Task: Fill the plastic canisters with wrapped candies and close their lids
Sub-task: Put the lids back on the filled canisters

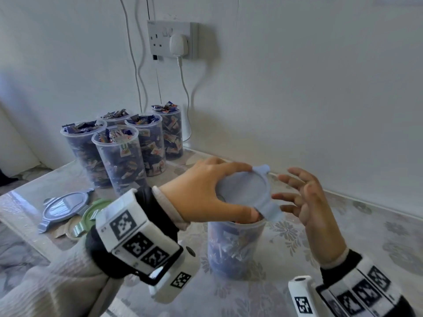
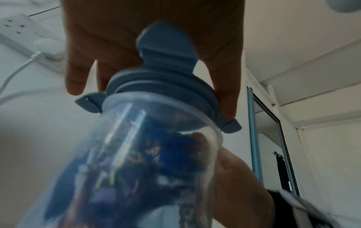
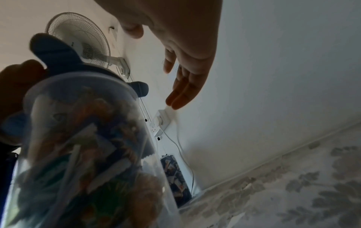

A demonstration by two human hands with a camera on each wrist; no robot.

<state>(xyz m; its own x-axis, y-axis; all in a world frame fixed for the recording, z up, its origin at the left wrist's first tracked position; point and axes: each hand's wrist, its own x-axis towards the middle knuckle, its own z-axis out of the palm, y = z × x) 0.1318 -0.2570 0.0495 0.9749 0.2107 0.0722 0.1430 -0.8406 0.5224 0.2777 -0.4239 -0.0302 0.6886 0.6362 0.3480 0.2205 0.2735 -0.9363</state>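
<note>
We are seating the blue lid (image 1: 245,191) on the canister (image 1: 233,245) at frame centre, left hand (image 1: 201,191) gripping it; right hand (image 1: 306,202) is hovering spread, empty, ready to press.

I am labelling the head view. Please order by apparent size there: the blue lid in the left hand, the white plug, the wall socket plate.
1. Blue lid, though nearest the camera.
2. Wall socket plate.
3. White plug.

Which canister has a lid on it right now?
The near canister, alone in front: the left hand holds a blue lid on its mouth. The five canisters grouped by the wall stand open.
</note>
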